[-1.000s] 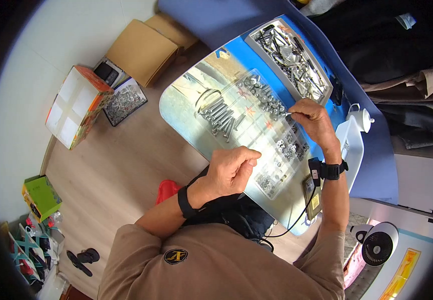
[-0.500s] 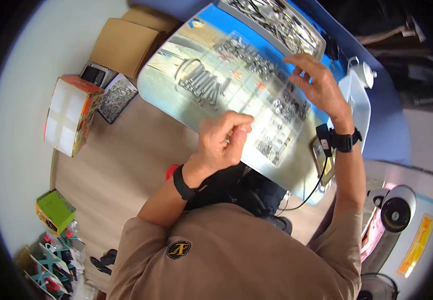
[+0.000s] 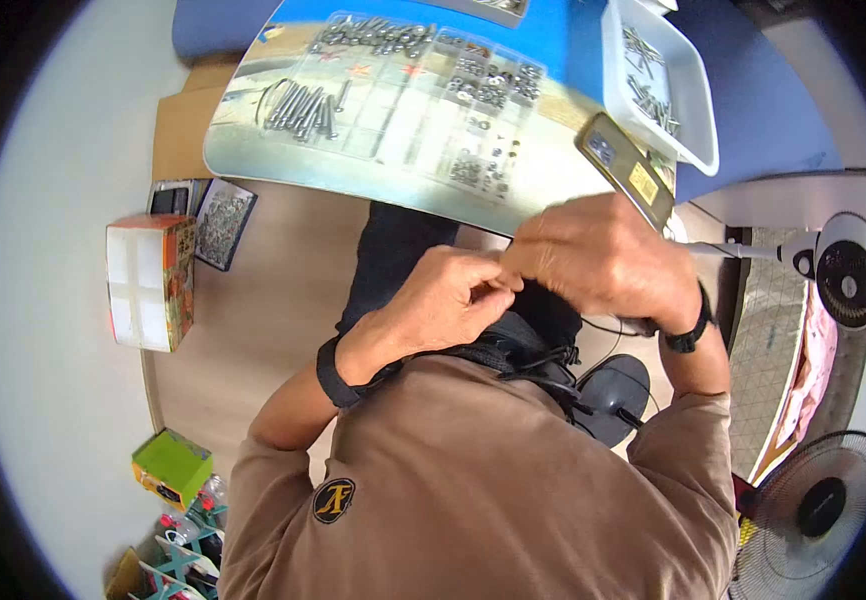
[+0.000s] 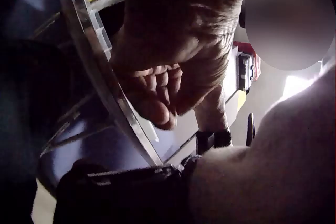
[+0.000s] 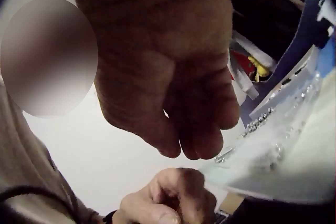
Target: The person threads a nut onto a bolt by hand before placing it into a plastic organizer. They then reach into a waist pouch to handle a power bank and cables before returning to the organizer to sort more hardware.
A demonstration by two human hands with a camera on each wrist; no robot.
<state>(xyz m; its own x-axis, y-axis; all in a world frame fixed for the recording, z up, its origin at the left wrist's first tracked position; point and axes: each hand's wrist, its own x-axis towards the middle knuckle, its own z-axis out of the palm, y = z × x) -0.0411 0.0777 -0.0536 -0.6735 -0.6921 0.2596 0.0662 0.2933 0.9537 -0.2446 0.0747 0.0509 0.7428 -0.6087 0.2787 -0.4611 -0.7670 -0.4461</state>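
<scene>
The left hand (image 3: 443,300) and right hand (image 3: 603,255) come together above the lap, just in front of the table's (image 3: 553,165) near edge, their fingertips almost meeting in the head view; whether they touch cannot be told. The left fingers are bent, with the thumb pressed up to the index finger, and the right fingers and thumb are likewise drawn together; whether either pinches some small piece is hidden. Nearest the hands on the tabletop is a clear compartment box (image 3: 378,115), its near-right sections holding small nuts and washers (image 3: 478,172) and its far-left part a cluster of shorter bolts (image 3: 373,38). Long bolts (image 3: 298,110) lie side by side at the box's left; whether inside or beside it is unclear. To the right, a smartphone (image 3: 643,185) lies aslant near the right hand, and beyond it a white tray (image 3: 708,140) holds screws (image 3: 653,105) in loose heaps. Black bands circle both wrists, and a white fan (image 3: 848,275) stands at the far right
</scene>
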